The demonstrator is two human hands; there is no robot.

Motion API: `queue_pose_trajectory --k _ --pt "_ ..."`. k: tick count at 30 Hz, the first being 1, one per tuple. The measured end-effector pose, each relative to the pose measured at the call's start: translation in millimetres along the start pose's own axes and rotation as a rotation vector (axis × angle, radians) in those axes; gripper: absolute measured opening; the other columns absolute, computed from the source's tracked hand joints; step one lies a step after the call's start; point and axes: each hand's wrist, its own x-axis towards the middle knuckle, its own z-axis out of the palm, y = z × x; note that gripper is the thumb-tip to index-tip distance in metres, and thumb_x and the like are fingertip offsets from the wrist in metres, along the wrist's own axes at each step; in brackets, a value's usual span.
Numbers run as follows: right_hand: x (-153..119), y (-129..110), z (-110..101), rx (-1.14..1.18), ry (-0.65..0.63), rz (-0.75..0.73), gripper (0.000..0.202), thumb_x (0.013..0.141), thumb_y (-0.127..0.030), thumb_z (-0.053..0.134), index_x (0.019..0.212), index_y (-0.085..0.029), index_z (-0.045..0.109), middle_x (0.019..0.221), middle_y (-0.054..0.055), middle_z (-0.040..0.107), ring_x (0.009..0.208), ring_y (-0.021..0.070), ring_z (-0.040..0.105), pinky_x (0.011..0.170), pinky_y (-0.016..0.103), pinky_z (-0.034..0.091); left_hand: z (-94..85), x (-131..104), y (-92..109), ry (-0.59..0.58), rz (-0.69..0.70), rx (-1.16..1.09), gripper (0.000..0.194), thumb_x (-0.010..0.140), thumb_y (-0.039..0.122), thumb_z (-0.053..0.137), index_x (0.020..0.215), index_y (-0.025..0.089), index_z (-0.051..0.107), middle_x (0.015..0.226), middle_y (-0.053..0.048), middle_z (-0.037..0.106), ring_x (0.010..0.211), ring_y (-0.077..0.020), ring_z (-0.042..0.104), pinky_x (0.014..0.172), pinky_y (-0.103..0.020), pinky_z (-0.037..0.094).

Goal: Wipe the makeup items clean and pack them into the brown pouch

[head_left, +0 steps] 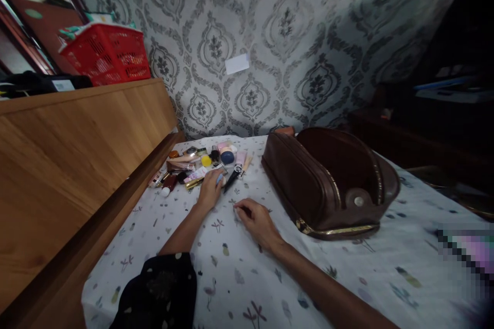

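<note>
My left hand (pixel 211 187) is at the near edge of a pile of cosmetics, its fingers curled round a small light-blue item (pixel 219 179). Beside it lie a gold tube (pixel 194 183) and a black tube (pixel 232 180). My right hand (pixel 256 220) rests on the patterned cloth (pixel 231 277), fingers curled, thumb and forefinger together; anything between them is too small to tell. Behind the hands are a yellow round item (pixel 206 160) and a dark-blue lidded jar (pixel 227 157). To the right stands a brown bag (pixel 293 180) with its top unzipped and open.
A wooden board (pixel 88 139) runs along the left side, with a red basket (pixel 111 56) and dark items on top. A patterned wall (pixel 262 25) rises behind the cloth. Dark furniture stands at the right.
</note>
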Motion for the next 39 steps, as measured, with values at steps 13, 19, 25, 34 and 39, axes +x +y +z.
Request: queue_pose_trajectory --k 13,19,25,34,39 --pt "-1 -3 -2 0.011 0.015 0.009 0.022 0.083 -0.018 0.049 0.084 -0.016 0.07 0.078 0.004 0.068 0.068 0.0164 0.058 0.067 0.027 0.044 -5.6 2 11 0.0 -0.002 0.117 0.031 0.097 0.021 0.04 0.122 0.019 0.058 0.119 -0.012 0.061 0.114 -0.0237 0.055 0.102 -0.04 0.044" --pt "0 -2 0 0.024 0.009 0.01 0.022 0.082 -0.015 0.049 0.085 -0.015 0.07 0.079 0.005 0.069 0.071 0.0169 0.06 0.068 0.027 0.044 -4.1 62 36 -0.063 -0.004 0.331 0.029 0.099 0.023 0.039 0.117 0.017 0.06 0.116 -0.012 0.059 0.112 -0.024 0.053 0.099 -0.038 0.044" --pt "-3 -4 1 0.024 0.021 0.038 0.021 0.081 -0.012 0.051 0.085 -0.016 0.071 0.079 0.005 0.068 0.071 0.0162 0.059 0.069 0.026 0.044 30.6 152 46 -0.244 0.003 0.545 0.026 0.096 0.02 0.048 0.117 0.014 0.062 0.126 -0.016 0.057 0.123 -0.028 0.049 0.102 -0.044 0.043" --pt "-3 -11 -3 -0.017 -0.024 0.083 0.022 0.082 -0.007 0.053 0.09 -0.015 0.072 0.088 0.008 0.07 0.081 0.0174 0.062 0.077 0.027 0.046 74.1 195 26 -0.475 -0.12 0.778 0.037 0.093 0.036 0.06 0.124 0.016 0.057 0.125 -0.01 0.06 0.108 -0.0238 0.061 0.09 -0.046 0.054" --pt "-3 -12 -6 -0.006 -0.044 0.118 0.022 0.083 -0.007 0.052 0.091 -0.014 0.072 0.09 0.009 0.07 0.084 0.0181 0.063 0.079 0.027 0.046 78.1 207 18 -0.566 -0.153 0.813 0.037 0.093 0.036 0.06 0.125 0.016 0.057 0.125 -0.01 0.06 0.108 -0.0238 0.062 0.089 -0.046 0.054"
